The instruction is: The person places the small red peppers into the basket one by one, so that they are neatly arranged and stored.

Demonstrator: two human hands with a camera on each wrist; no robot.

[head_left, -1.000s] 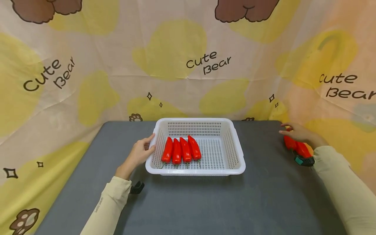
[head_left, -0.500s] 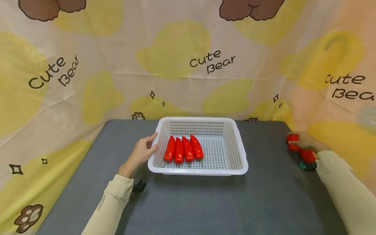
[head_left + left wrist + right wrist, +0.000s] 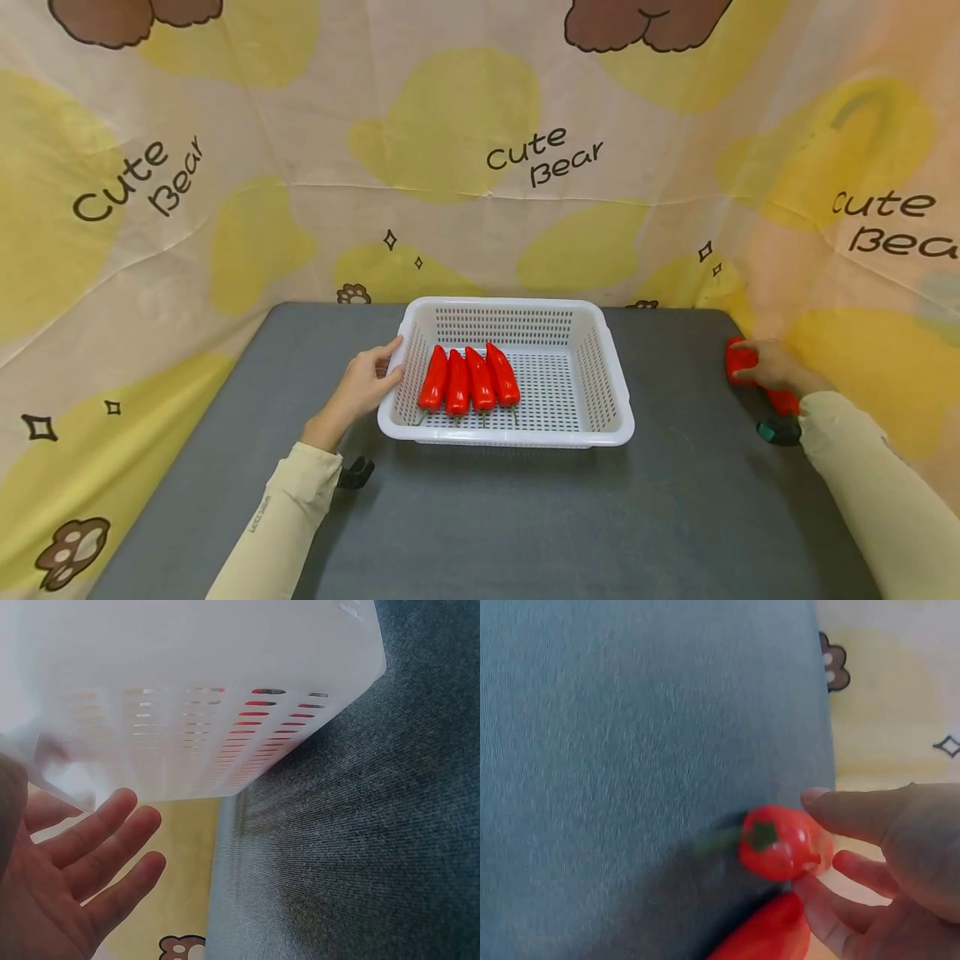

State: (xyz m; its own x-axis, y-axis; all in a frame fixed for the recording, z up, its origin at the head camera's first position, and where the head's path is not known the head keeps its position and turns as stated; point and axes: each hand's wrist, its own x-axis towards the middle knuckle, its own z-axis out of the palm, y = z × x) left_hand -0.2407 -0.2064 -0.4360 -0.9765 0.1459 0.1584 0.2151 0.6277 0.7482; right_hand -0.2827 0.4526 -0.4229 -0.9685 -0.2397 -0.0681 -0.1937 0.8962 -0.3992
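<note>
1. Printed fabric backdrop, pale with yellow blobs and "cute Bear" lettering, runs from 9 through 12 to 3 o'clock around a dark gray tabletop.
2. Long red pepper: at the tabletop's far 3 o'clock edge, near the fabric. Right wrist view: stem end faces the lens, green stem points to 9 o'clock.
3. Right hand: pinching that pepper, thumb one side, fingers the other.
4. Second red pepper: just beside the pinched one, between 4 and 5 o'clock of it, partly covered by the hand.
5. White plastic basket: slotted, mid-table, upright, at 9 o'clock from the right hand, well apart.
6. Four red peppers: inside basket, side by side, 9 o'clock half; tips toward 12, green stems toward 6.
7. Left hand: holding the basket rim at 9 o'clock. Left wrist view: three fingers stretched out beside the slotted wall.
8. Cream sleeves: enter from about 7:30 and 4 o'clock.
9. Black wrist devices: one near each cuff; right one shows a teal part.
10. Fabric extras: brown bear feet near 10 and 1 o'clock, large paw print near 8.
</note>
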